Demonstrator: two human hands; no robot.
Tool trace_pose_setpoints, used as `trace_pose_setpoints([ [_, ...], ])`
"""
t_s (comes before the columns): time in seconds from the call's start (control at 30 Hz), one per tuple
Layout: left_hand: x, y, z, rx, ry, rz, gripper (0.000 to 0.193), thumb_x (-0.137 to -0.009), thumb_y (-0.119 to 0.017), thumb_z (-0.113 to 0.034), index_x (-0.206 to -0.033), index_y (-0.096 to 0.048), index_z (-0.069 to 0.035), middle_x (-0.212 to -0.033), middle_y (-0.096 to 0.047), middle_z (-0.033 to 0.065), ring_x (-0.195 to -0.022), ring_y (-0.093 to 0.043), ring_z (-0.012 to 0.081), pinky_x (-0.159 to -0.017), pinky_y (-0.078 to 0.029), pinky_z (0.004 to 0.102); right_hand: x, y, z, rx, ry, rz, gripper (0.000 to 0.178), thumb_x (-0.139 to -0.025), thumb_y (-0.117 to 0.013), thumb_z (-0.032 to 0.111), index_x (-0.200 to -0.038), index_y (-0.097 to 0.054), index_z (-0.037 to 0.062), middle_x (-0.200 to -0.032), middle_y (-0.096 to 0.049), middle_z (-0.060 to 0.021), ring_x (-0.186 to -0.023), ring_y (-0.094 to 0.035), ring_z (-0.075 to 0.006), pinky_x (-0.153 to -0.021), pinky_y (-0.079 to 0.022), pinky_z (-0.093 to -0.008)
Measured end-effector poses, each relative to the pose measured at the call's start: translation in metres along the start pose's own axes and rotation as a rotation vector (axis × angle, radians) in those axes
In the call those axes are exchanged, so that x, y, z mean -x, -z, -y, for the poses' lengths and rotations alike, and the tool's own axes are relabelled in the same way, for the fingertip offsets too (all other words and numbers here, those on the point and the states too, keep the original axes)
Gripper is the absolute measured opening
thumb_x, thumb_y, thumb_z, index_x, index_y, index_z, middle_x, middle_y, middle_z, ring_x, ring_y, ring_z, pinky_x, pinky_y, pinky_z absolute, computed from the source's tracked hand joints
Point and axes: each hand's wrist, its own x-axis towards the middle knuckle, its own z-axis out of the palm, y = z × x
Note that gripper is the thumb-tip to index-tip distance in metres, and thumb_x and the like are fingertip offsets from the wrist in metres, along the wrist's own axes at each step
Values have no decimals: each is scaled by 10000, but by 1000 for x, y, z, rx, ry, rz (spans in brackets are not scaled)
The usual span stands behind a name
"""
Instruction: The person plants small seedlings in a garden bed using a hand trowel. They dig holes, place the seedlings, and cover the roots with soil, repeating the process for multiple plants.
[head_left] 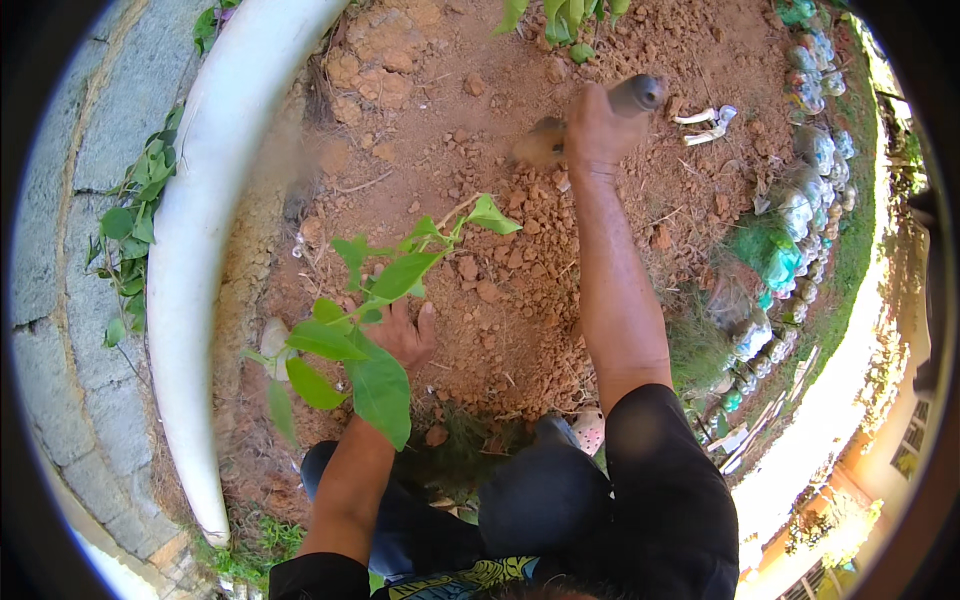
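Observation:
My right hand point(592, 132) is closed round a dark-handled digging tool point(638, 93), whose thick round handle end points to the right. The tool's head, left of the fist, is smeared by motion and low over the loose reddish soil point(480, 360); its exact shape cannot be told. My left hand point(402, 335) rests on the soil with thumb and fingers stretched out, nothing visible in it. A leafy green plant point(375, 365) leans over that hand and wrist, hiding part of the fingers.
A long curved white pipe-like piece point(190, 250) borders the soil at left, beside a grey block wall point(105, 290) with a vine point(145, 205). Bottles filled with plastic scraps point(795, 215) edge the right side. A pale bone-like piece point(708, 126) lies near my right hand.

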Motion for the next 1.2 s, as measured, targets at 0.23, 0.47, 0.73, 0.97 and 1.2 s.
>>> trace_pose_setpoints([
  [0.23, 0, -4, 1, 15, 22, 42, 651, -936, -483, -456, -1444, -466, -50, -1532, -374, 235, -1428, -297, 430, -1146, -89, 627, -1, 12, 13, 21, 127, -130, 76, -792, -637, 15, -814, -578, 58, -678, -618, -51, -542, -602, -129, -501, -546, -279],
  [0.47, 3, -2, -1, 39, 48, 86, 645, -932, -495, -449, -1435, -475, -47, -1525, -385, 229, -1421, -314, 431, -1154, -65, 628, -13, 42, -4, -372, -31, -139, 106, -803, -648, 28, -834, -547, 33, -648, -599, -68, -508, -579, -135, -474, -542, -281],
  [0.73, -1, -2, -3, 96, 72, 28, 628, -933, -492, -453, -1409, -509, -43, -1510, -402, 227, -1417, -326, 426, -1163, -37, 637, -8, 48, 0, -329, -136, -176, 102, -808, -629, 31, -874, -555, 8, -705, -602, -72, -537, -611, -142, -492, -571, -264],
  [0.97, -1, 1, -6, 94, 92, 57, 632, -935, -486, -445, -1428, -483, -50, -1502, -411, 226, -1417, -326, 421, -1163, -29, 637, -3, 37, 17, -404, -50, -193, 76, -817, -606, 10, -770, -560, 49, -612, -559, -56, -474, -520, -132, -469, -486, -287],
  [1.2, -1, 1, -4, 100, 92, 88, 645, -937, -481, -463, -1434, -476, -53, -1525, -381, 226, -1422, -313, 427, -1160, -35, 633, -9, 19, 6, -301, -135, -180, 86, -779, -621, -22, -765, -555, 31, -643, -565, -74, -536, -556, -161, -507, -492, -318],
])
